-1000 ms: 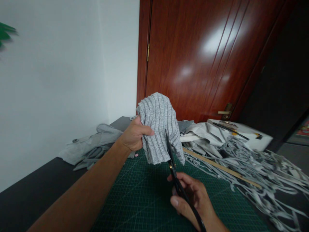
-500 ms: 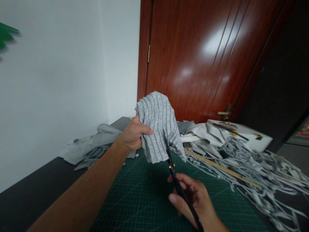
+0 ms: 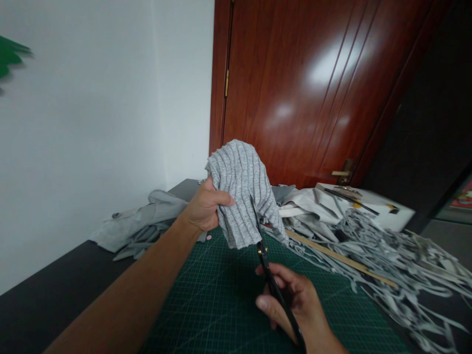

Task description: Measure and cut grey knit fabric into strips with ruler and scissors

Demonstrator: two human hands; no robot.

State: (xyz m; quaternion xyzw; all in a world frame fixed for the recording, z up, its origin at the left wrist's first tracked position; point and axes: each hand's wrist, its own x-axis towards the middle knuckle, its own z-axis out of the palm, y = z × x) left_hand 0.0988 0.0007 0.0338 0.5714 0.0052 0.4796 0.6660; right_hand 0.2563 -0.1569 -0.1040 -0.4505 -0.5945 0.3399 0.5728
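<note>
Door (image 3: 287,93), reddish-brown wood with brass-coloured handle, stands behind the work surface; white wall (image 3: 81,128) to its left. Dark table (image 3: 40,285) carries a green gridded cutting mat (image 3: 217,300). On the right side, a loose heap of pale grey fabric strips (image 3: 372,246) lies tangled, partly over the mat's edge. On the left, folded grey cloths (image 3: 147,216) lie near the wall.

One container noted: white box (image 3: 401,219), behind the strips at the right. A slim black item (image 3: 352,201) and a small black-and-yellow item (image 3: 394,209) lie on top; the interior cannot be seen, so contents cannot be told.

Ribbed grey cloth (image 3: 239,179) is held up above the mat, draped, its right-hand part hanging lower. Left hand (image 3: 206,204) grips it at the left edge — thumb on the front face, remaining fingers hidden behind. Right hand (image 3: 298,302) is closed around the handles of black scissors (image 3: 263,253); one blade lies against the cloth's front, pointing upward — the other is largely hidden. Light wooden stick (image 3: 342,258) lies among the strips. Small pink disc (image 3: 209,237) rests just below the left hand.
</note>
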